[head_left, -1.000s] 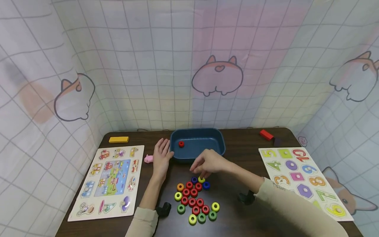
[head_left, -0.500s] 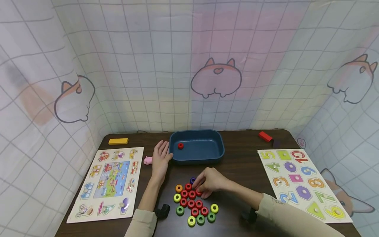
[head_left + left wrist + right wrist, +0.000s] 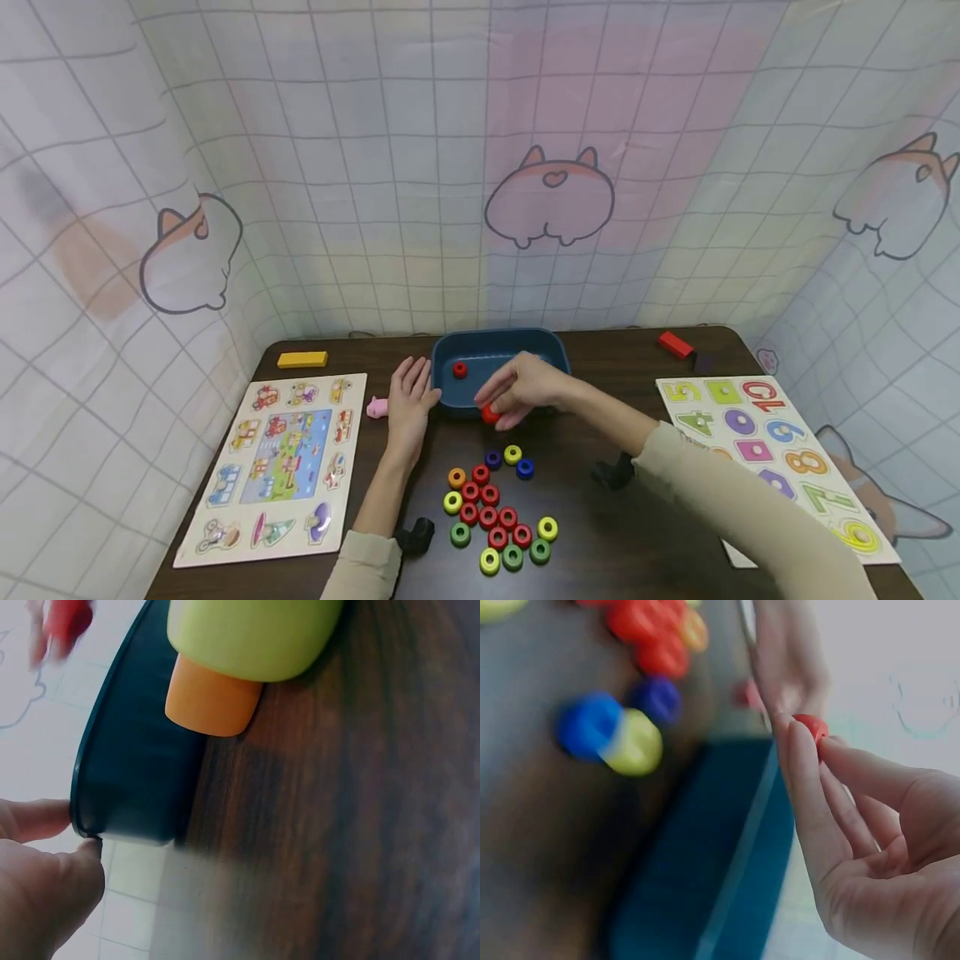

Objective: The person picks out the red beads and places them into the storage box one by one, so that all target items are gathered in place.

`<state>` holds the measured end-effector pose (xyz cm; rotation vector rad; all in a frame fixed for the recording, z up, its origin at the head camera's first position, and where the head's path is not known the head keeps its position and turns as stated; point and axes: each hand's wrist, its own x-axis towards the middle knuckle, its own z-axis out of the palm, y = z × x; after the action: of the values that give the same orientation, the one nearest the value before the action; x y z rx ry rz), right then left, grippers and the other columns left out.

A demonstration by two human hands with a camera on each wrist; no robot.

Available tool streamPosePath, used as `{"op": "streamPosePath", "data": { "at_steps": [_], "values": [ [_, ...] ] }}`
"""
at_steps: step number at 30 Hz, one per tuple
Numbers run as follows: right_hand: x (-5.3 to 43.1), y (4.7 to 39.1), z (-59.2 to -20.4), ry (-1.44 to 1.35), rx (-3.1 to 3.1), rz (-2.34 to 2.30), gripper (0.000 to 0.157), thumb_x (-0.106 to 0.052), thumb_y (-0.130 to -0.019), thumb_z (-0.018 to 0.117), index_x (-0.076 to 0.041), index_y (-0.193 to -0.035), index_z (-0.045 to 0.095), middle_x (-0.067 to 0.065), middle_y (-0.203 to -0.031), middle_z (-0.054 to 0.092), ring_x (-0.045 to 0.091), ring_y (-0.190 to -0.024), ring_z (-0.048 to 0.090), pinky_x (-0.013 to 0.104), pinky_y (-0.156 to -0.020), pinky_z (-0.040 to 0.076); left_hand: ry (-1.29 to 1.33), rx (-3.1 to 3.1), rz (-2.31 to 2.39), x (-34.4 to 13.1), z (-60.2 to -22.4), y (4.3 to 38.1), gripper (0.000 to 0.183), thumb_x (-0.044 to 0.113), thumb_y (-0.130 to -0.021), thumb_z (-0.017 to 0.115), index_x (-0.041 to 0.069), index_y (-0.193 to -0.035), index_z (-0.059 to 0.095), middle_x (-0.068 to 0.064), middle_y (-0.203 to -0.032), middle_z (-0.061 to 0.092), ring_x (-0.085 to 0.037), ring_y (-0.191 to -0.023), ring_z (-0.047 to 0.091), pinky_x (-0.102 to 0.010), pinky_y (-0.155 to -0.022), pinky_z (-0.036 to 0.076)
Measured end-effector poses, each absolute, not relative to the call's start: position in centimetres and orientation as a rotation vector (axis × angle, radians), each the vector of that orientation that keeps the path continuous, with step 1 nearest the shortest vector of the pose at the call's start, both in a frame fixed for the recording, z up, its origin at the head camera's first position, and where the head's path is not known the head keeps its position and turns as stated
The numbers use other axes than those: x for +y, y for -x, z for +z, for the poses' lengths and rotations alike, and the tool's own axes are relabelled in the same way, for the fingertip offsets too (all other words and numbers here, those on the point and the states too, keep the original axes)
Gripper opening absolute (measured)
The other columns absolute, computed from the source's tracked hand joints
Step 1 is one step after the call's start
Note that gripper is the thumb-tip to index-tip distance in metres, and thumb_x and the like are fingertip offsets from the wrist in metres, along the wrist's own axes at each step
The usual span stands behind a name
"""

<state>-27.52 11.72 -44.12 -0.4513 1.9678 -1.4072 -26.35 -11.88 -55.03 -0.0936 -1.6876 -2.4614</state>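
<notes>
A person in pale sleeves is pinching a small red ring (image 3: 490, 414) between the thumb and fingertips of the right hand (image 3: 528, 388), holding it at the near rim of a blue tray (image 3: 517, 371); its exact height is escaping my view. The left hand (image 3: 409, 410) is resting at the tray's left end, its fingers lying mostly straight and its thumb touching the rim. Inside the tray, near that end, another red ring (image 3: 460, 369) is sitting. Closer to the person, a loose cluster of red, yellow, green, orange and blue rings (image 3: 488, 517) is lying on the dark wooden table (image 3: 615, 367). A pink pig figure (image 3: 377, 407) is lying just beside the left hand. A picture puzzle board (image 3: 358, 390) is occupying the table's left side, a number puzzle board (image 3: 716, 415) its right. Toward the back, a yellow block (image 3: 302, 359) and a red block (image 3: 676, 344) are lying well apart, before hanging grid-patterned cloth (image 3: 420, 125).
</notes>
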Motion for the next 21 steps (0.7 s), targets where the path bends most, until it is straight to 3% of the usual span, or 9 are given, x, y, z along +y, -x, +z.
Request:
{"op": "streamPosePath", "data": {
  "at_steps": [5,11,16,21],
  "values": [
    [10.6,33.0,-44.3,0.322,2.001,-1.447,0.029,0.003,-0.088,0.067,0.0,-0.117,0.069,0.018,-0.106,0.071,0.039,-0.088,0.071,0.053,-0.082,0.055,0.099,-1.66,-2.478,-11.9,-55.2,26.4,0.071,-0.016,-0.09,0.053,0.013,-0.149,0.026,-0.009,-0.153,0.035,-0.023,-0.144,0.033,-0.045,-0.115,0.027],
    [9.2,37.5,-47.7,0.082,1.986,-1.536,0.038,0.006,-0.087,0.066,0.003,-0.124,0.065,0.023,-0.114,0.066,0.042,-0.096,0.068,0.05,-0.089,0.054,0.134,-1.654,-2.452,-11.7,-55.1,26.2,0.073,-0.018,-0.089,0.053,0.012,-0.149,0.026,-0.01,-0.153,0.034,-0.025,-0.144,0.031,-0.041,-0.114,0.029],
    [8.7,38.5,-50.0,-0.042,1.988,-1.57,0.039,0.009,-0.085,0.067,0.002,-0.123,0.065,0.024,-0.113,0.066,0.039,-0.093,0.07,0.045,-0.087,0.056,0.16,-1.643,-2.458,-11.6,-54.9,26.1,0.074,-0.02,-0.088,0.053,0.011,-0.149,0.025,-0.011,-0.153,0.033,-0.025,-0.144,0.032,-0.046,-0.115,0.027],
    [8.8,37.3,-48.8,0.081,2.06,-1.554,0.037,0.006,-0.087,0.067,0.0,-0.123,0.066,0.025,-0.117,0.066,0.04,-0.096,0.069,0.049,-0.088,0.054,0.138,-1.634,-2.457,-12.0,-54.8,26.2,0.074,-0.02,-0.088,0.053,0.012,-0.149,0.026,-0.009,-0.152,0.035,-0.024,-0.143,0.033,-0.047,-0.115,0.027]
  ]
}}
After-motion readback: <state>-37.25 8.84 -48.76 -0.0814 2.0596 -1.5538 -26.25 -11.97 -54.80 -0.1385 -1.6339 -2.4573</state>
